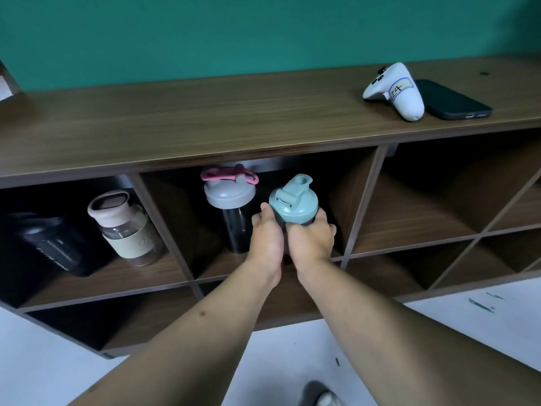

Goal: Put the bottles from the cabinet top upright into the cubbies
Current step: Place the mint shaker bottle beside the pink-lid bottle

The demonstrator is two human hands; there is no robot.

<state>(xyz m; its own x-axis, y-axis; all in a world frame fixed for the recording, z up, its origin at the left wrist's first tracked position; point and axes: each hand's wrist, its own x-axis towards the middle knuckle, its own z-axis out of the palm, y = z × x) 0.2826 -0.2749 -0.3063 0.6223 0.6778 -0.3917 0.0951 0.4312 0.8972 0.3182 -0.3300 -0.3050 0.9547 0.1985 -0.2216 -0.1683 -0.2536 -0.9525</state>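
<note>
**At the middle cubby's mouth: one shaker between two hands**

Inside the middle upper cubby [345, 200], toward its right half, the teal-lidded shaker bottle [293, 202] stands with its long axis close to upright, lid up and tipped slightly toward the camera. Both hands wrap its dark body just under the lid: the left hand [268, 235] on its left flank, the right hand [311, 238] on its right flank, fingers closed around it. The two sit about level, neither clearly nearer. Whether the base already rests on the cubby floor is hidden behind the hands.

Just to its left stands the grey-lidded shaker with a pink loop [231, 200], close but apparently not touching. The left cubby holds a beige-capped glass bottle [126, 227] and a black bottle [51, 244].

No bottles remain on the cabinet top [205, 118]; only a white controller [393, 89] and a phone [452, 99] lie there. This looks like the last placement: settle the bottle straight down, then release.
</note>
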